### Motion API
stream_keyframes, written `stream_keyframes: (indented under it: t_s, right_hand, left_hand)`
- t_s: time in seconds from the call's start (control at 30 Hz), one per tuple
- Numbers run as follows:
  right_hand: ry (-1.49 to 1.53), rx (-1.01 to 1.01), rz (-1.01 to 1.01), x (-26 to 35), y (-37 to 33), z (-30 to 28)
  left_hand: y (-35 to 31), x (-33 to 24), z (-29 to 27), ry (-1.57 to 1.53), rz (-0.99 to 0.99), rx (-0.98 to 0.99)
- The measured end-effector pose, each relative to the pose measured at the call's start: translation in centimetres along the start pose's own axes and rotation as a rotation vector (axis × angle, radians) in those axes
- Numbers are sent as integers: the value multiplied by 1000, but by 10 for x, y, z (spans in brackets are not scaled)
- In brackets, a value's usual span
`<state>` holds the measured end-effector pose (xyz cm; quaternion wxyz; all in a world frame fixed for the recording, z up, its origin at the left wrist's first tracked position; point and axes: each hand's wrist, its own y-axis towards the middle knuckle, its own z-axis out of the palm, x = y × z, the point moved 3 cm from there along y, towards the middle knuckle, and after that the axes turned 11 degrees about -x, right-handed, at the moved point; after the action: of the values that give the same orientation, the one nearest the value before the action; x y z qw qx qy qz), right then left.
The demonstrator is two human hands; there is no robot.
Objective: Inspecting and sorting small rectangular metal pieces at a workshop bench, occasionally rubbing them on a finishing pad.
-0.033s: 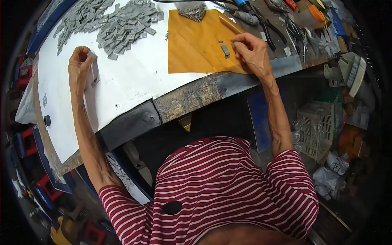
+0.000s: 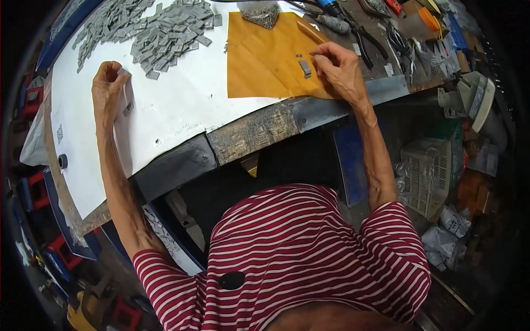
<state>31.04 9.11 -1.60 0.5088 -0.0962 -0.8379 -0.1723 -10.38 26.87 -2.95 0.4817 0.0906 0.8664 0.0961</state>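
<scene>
My left hand (image 2: 108, 87) is closed in a pinch over the white sheet (image 2: 171, 105), with a small flat grey piece (image 2: 123, 71) at its fingertips. Just below that hand, another grey piece (image 2: 128, 108) with a dark slot lies on the sheet. My right hand (image 2: 341, 69) hovers at the right part of an orange-brown sheet (image 2: 259, 60), thumb and forefinger pressed together; whatever is between them is too small to make out. Beside its fingertips lies a grey piece (image 2: 305, 67) with small dark bits near it. Two large heaps of similar grey pieces (image 2: 171, 38) spread at the far left.
A clear bag of small metal parts (image 2: 259, 16) rests at the orange-brown sheet's far edge. Pliers (image 2: 367, 41) and other tools crowd the right of the bench. A dark ring (image 2: 63, 161) lies at the left edge. A metal-covered bench edge (image 2: 176, 160) runs before me.
</scene>
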Motion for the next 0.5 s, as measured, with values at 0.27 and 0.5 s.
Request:
stream_keyframes:
  t_s: [0.27,0.5]
  right_hand:
    - [-224,223,-245,-8,23,0]
    - [-260,324,-297,0,30,7]
  left_hand:
    - [-51,-69,2,-191,21,-260]
    - [-108,-110,32,-612,-109,-114]
